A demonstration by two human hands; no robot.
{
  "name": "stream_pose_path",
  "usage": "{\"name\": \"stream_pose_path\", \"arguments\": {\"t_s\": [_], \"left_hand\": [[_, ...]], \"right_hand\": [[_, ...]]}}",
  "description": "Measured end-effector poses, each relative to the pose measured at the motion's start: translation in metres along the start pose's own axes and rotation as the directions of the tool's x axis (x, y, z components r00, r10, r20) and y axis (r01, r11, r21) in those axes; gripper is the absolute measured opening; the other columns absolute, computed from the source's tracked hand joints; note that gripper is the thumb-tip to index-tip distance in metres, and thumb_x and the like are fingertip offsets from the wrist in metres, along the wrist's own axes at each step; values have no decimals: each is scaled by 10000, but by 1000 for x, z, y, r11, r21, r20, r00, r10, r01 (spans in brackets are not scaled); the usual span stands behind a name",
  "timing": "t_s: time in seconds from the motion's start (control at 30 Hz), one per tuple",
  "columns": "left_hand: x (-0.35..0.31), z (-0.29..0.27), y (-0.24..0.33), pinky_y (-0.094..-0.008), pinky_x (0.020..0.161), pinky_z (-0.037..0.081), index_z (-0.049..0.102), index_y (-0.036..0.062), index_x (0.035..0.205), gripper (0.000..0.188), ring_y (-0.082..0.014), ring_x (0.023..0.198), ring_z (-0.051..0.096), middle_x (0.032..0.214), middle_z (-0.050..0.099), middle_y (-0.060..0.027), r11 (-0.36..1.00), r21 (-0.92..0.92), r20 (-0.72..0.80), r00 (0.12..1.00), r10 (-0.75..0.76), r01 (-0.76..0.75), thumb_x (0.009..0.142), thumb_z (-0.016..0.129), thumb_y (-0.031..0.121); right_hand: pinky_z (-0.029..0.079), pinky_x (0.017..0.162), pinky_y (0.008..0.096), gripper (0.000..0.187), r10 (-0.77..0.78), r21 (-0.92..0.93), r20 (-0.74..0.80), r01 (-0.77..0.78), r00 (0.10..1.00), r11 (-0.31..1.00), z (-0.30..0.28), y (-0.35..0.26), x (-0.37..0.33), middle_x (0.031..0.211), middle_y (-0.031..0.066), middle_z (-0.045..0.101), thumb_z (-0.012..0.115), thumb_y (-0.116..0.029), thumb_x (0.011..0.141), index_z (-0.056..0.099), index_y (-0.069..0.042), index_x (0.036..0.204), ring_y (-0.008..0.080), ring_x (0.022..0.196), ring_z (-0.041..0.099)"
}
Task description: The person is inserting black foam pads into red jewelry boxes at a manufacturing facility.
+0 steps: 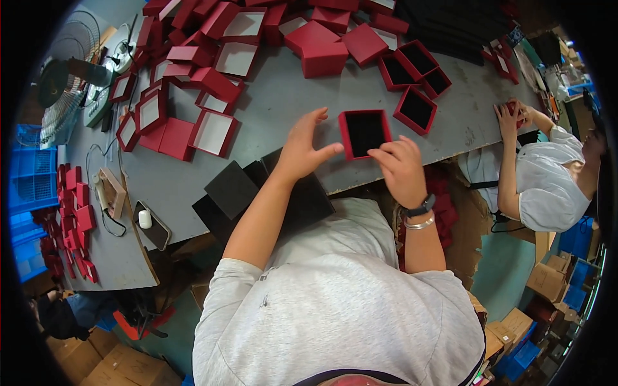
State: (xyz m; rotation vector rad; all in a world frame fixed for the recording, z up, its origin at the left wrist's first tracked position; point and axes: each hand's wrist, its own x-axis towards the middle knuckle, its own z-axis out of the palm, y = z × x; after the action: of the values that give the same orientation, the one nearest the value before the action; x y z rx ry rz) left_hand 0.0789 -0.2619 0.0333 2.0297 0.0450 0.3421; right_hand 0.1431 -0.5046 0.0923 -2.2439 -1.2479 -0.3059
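In the head view, a small dark mark [264, 300] is showing on our grey shirt [335, 302], too small for us to read. We are holding our left hand [302, 147] spread wide, its thumb pointing at the black-lined red box [364, 130], which is lying near the worktop's [270, 119] near edge. Our right hand's [402, 170] bunched fingertips are resting at its near wall; whether they are pinching it, we cannot tell. Red boxes [322, 59] are crowding the worktop's far edge.
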Motion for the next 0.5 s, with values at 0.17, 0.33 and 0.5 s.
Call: {"name": "stream_pose_path", "arguments": {"t_s": [0.17,0.33,0.5], "left_hand": [[2,4,4,-386,862,483,610,9,1094,362,-338,1052,590,1120,613,-157,994,-72,-113,990,-87,79,921,699,316],[0,10,2,-396,823,480,602,21,1041,302,-341,973,584,1061,607,-138,995,26,-114,990,-88,92,891,710,259],[-2,14,-6,-407,857,471,634,59,967,235,-309,970,591,1006,610,-99,936,328,-19,990,142,-128,808,727,205]], "right_hand": [[465,997,439,224,202,-188,-186,-236,962,953,-46,37,13,974,96,638,666,9,836,733,-69,1035,331,973,595],[470,973,418,404,182,-177,-81,-194,980,965,-22,31,62,1223,110,608,691,-54,854,684,-144,1248,325,1140,547],[513,910,442,380,-440,436,174,332,881,837,62,-94,144,1201,120,657,743,-183,818,687,-113,1187,334,1062,634]]}}
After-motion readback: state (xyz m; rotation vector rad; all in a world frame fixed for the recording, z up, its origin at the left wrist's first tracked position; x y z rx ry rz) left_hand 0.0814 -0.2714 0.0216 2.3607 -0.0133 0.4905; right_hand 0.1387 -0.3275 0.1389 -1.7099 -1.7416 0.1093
